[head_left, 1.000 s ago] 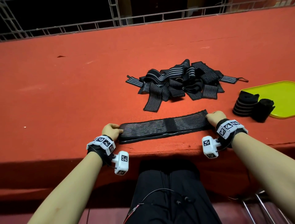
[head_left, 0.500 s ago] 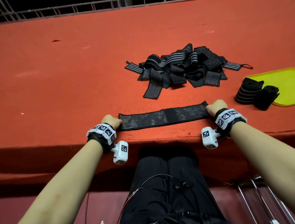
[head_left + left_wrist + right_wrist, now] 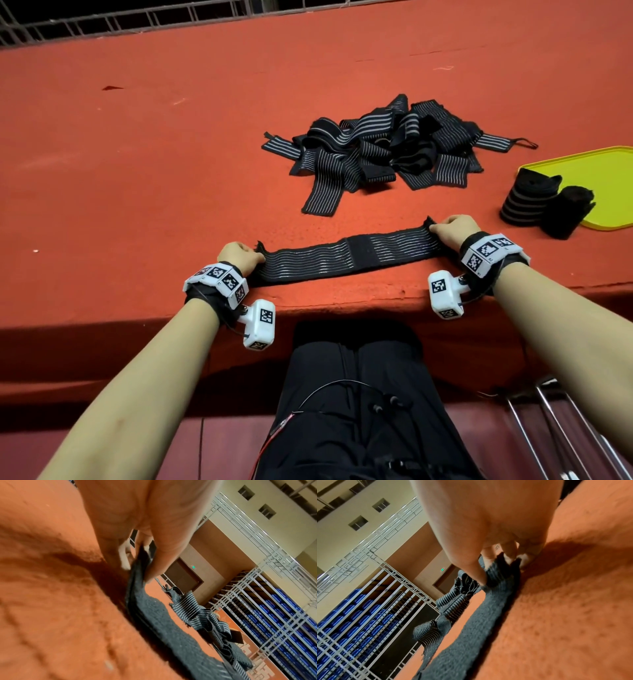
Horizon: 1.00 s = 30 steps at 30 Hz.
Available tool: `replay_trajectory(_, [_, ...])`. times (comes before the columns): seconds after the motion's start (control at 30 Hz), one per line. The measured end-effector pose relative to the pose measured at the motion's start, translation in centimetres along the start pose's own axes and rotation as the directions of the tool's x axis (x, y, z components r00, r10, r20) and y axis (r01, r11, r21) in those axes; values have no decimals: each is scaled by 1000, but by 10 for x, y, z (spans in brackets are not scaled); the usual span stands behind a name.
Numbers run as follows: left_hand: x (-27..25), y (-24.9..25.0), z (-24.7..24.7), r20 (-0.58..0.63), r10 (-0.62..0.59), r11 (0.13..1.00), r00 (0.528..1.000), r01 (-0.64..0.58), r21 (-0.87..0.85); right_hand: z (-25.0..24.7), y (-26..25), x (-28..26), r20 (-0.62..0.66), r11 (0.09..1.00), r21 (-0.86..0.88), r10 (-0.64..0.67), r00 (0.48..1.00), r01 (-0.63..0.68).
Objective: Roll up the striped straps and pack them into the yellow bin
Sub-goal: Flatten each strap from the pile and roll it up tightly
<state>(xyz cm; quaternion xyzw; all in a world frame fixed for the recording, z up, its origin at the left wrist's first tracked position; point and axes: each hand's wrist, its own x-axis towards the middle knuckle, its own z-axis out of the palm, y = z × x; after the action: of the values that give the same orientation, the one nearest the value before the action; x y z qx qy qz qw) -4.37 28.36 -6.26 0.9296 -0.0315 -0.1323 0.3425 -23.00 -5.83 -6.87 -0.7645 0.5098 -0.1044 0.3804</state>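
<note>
A black strap with thin white stripes (image 3: 346,258) lies stretched flat along the near edge of the red table (image 3: 154,164). My left hand (image 3: 239,255) pinches its left end (image 3: 140,561) between thumb and fingers. My right hand (image 3: 452,231) pinches its right end (image 3: 501,568), which stands up a little. Behind the strap sits a loose heap of more striped straps (image 3: 387,150). Two rolled straps (image 3: 544,205) stand at the near-left corner of the yellow bin (image 3: 603,174), at the table's right.
The table's front edge (image 3: 342,305) runs just below the stretched strap, with my black-trousered legs under it. A metal railing (image 3: 102,20) lines the far side. Chrome chair tubes (image 3: 555,428) show at lower right.
The stretched strap stays held at both ends. Its ends are now lifted slightly off the table by my fingers. The camera view shifted a little.
</note>
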Motion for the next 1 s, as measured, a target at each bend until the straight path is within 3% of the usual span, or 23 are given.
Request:
replay_trajectory(0.2, [6, -2, -1, 121, 27, 996, 992, -17, -83, -4, 9, 8, -16, 989, 133, 72, 997, -69])
replay_trajectory(0.37, [12, 5, -6, 56, 23, 991, 998, -16, -136, -13, 7, 12, 26, 925, 325, 198, 980, -196])
replay_trajectory(0.5, [19, 19, -3, 14, 45, 984, 999, -42, -175, 4, 49, 86, 90, 829, 506, 223, 971, -237])
replay_trajectory(0.67, [27, 24, 5, 42, 16, 997, 999, -13, -76, -4, 25, 37, 128, 834, 507, 176, 976, -217])
replay_trajectory(0.8, [29, 15, 11, 66, -7, 1000, 998, 7, -6, 1, 21, 17, -91, 846, 529, 144, 985, -75])
replay_trajectory(1.0, [33, 14, 10, 39, -44, 998, 998, 45, -35, 7, 18, 7, -176, 849, 527, 147, 973, -33])
